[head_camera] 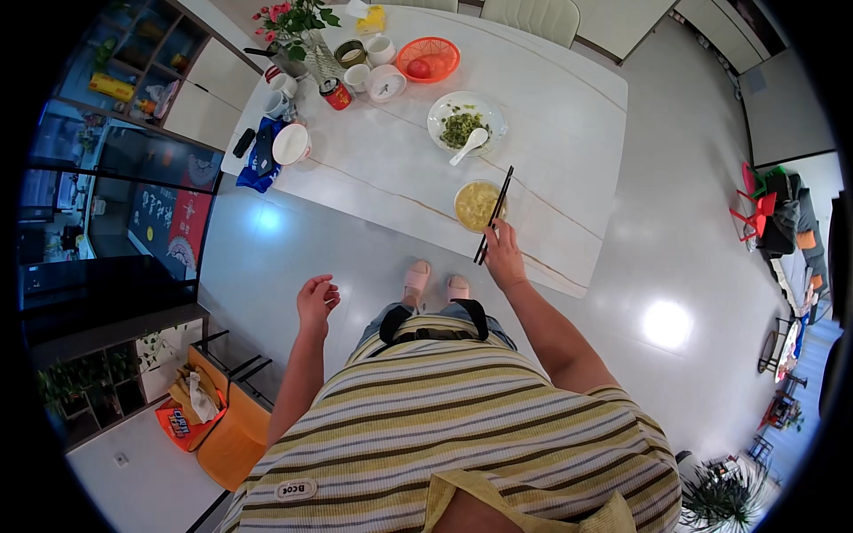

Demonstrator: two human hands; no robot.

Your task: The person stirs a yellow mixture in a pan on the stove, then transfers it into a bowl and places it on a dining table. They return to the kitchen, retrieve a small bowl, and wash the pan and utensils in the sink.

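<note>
My right hand point(504, 253) is at the near table edge, its fingertips on a pair of dark chopsticks point(504, 190). They slant across the right side of a bowl of yellowish soup point(474, 205), which looks like egg soup. Whether they rest on its rim is hard to tell. My left hand point(318, 303) hangs in the air over the floor, fingers loosely curled and apart, holding nothing. Beyond the bowl sits a white plate point(436, 110) of chopped green food point(460, 128). A white soup spoon point(474, 140) leans on that plate's near side.
Everything stands on a white marbled table point(373, 160). Toward its far left are a red can point(335, 94), several cups, a vase of flowers point(322, 56) and an orange basket point(440, 50). A white bowl point(291, 144) is beside a blue bag point(256, 176). An orange chair point(233, 436) stands at lower left.
</note>
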